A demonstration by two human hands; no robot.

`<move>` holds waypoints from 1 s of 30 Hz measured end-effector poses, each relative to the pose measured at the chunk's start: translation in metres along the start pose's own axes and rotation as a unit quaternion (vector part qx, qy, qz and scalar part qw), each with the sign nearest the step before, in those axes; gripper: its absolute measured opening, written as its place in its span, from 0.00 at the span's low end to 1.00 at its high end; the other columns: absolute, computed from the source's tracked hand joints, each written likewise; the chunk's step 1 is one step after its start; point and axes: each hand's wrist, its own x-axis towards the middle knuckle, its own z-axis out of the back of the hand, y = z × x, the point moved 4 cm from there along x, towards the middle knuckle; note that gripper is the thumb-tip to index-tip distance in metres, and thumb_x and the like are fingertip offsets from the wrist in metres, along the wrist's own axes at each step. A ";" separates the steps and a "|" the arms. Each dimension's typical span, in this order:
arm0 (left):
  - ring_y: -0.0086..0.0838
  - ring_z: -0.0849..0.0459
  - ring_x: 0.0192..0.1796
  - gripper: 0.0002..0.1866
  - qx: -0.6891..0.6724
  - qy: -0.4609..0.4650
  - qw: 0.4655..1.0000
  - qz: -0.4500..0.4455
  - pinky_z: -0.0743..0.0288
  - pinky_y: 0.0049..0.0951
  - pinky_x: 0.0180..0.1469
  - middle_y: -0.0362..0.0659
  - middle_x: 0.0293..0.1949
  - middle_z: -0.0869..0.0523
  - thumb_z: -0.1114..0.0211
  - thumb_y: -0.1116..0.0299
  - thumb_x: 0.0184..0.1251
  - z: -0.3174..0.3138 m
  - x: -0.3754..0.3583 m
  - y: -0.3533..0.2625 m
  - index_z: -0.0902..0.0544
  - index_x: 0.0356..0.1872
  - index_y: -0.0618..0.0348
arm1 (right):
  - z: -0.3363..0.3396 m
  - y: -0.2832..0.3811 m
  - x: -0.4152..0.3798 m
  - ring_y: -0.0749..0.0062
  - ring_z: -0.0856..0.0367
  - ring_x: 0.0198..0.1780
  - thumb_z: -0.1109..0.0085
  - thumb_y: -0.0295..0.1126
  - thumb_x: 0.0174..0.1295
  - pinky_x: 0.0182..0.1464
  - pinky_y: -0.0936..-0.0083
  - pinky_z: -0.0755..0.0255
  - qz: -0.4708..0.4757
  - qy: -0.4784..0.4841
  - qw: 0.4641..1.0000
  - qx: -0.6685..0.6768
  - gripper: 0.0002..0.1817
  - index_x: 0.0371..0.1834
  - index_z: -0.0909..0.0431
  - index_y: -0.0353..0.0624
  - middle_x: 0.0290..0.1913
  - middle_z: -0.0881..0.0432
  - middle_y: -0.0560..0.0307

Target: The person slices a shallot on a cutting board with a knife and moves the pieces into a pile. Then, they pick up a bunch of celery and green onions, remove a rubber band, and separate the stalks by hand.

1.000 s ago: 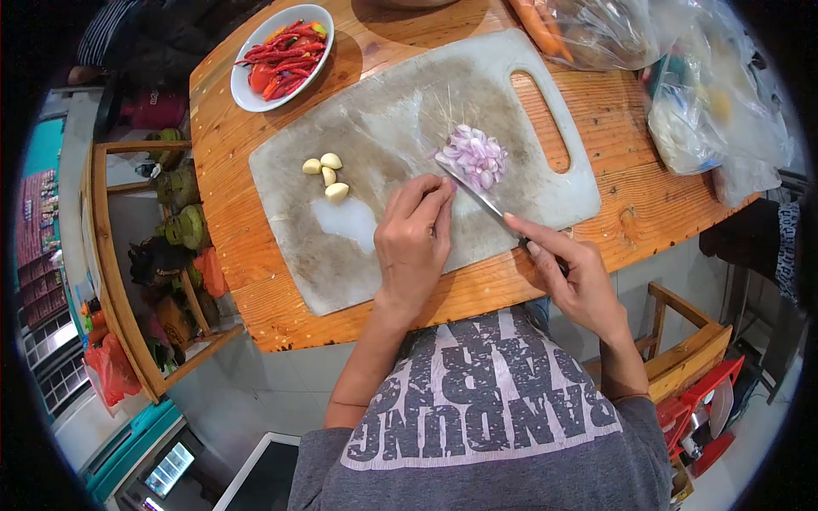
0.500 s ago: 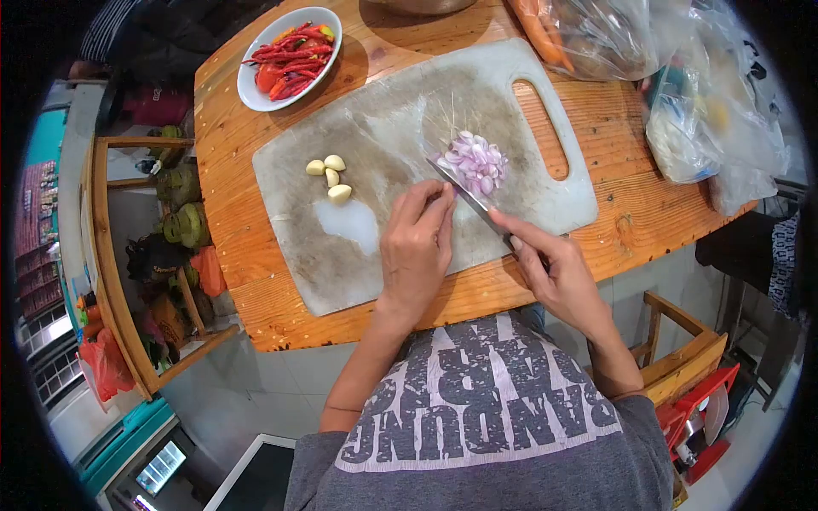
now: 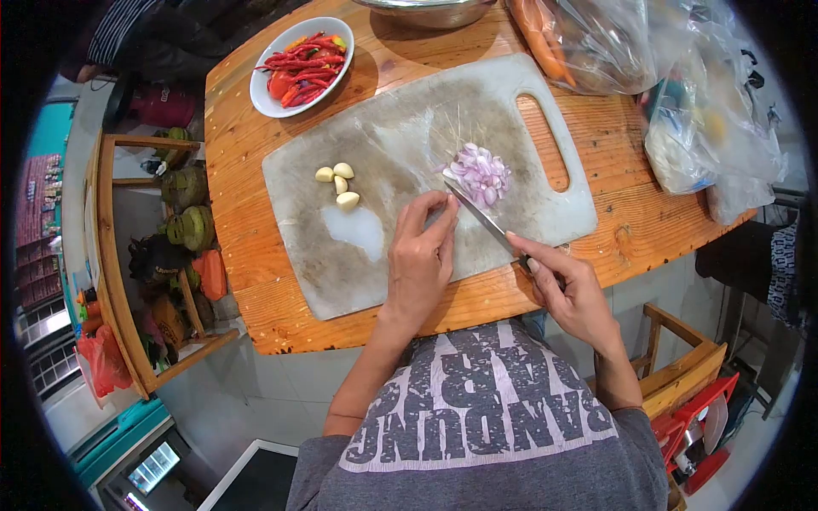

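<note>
My right hand (image 3: 567, 289) is closed round the dark handle of a knife (image 3: 479, 215), whose blade points up and left over the cutting board (image 3: 332, 277). Beside the blade tip, my left hand (image 3: 422, 255) has its thumb and fingers pinched together; whatever lies between them is too small to make out. Sliced shallots (image 3: 481, 175) lie in a pile just beyond the blade. Several peeled garlic cloves (image 3: 347, 201) rest on the board's left part, near a pale wet-looking patch.
A white bowl of red chillies (image 3: 300, 68) stands at the back left, a metal bowl (image 3: 426, 12) at the back edge. Plastic bags (image 3: 682, 136), one with carrots, lie at the right of the wooden table (image 3: 247, 289). Part of a person (image 3: 153, 43) shows at the upper left.
The view has shifted slightly, so the board and bowls sit lower in it. The knife blade has moved slightly relative to my left fingers. Both hands keep their grips.
</note>
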 end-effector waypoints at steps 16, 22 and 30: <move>0.43 0.16 0.52 0.19 0.007 0.003 1.000 -0.010 0.21 0.39 0.54 0.50 0.51 0.17 0.32 0.86 0.59 0.001 0.000 -0.002 0.14 0.53 0.68 | -0.013 0.004 0.018 0.63 0.21 0.26 0.49 0.22 0.73 0.37 0.71 0.25 0.099 -0.027 0.991 -0.086 0.24 0.70 0.22 0.49 0.47 0.12 0.38; 0.40 0.14 0.50 0.15 -0.012 -0.002 1.000 0.017 0.20 0.35 0.52 0.50 0.50 0.16 0.32 0.85 0.62 0.002 0.005 -0.002 0.12 0.50 0.67 | 0.009 0.003 -0.005 0.76 0.24 0.28 0.49 0.21 0.73 0.35 0.75 0.28 0.015 0.011 0.997 -0.073 0.23 0.69 0.21 0.47 0.41 0.12 0.43; 0.32 0.11 0.39 0.12 -0.081 -0.052 0.993 0.065 0.19 0.27 0.43 0.46 0.41 0.10 0.33 0.85 0.63 0.011 0.023 -0.002 0.10 0.46 0.64 | 0.021 0.005 -0.019 0.79 0.24 0.31 0.48 0.21 0.74 0.39 0.79 0.27 0.016 0.003 0.999 -0.050 0.21 0.68 0.19 0.46 0.37 0.14 0.50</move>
